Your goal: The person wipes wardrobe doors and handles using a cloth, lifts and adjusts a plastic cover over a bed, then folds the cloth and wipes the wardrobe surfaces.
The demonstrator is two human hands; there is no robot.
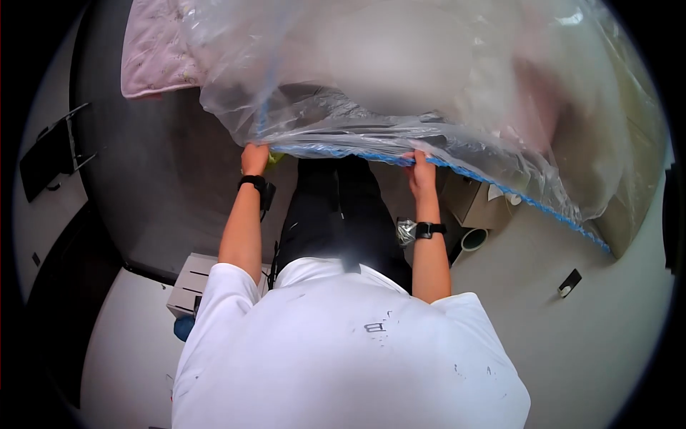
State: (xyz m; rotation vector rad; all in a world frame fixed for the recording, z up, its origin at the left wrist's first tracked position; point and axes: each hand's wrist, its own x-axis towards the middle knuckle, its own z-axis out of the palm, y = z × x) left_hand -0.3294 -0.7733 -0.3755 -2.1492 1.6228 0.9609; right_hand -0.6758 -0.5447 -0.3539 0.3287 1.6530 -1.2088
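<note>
Since it looks thin, clear plastic [457, 136]: probably light, floppy, slippery.
Blue edge [493, 180]: your best grip, I'd guess.
Left hand [254, 159], right hand [423, 174]: fingers pinching it.

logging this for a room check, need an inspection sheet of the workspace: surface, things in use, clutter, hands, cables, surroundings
Surface: dark grey expanse at left; what supports the clear plastic bag cannot be told.
Things in use: the bag's blue edge strip stretches past both hands; pink patterned quilted fabric shows at left.
Clutter: brown box and round container at right.
Hands: left hand and right hand both grip the bag's near edge with their fingers.
Cables: nothing seen clearly.
Surroundings: white drawer unit at lower left; black panel at far left.
</note>
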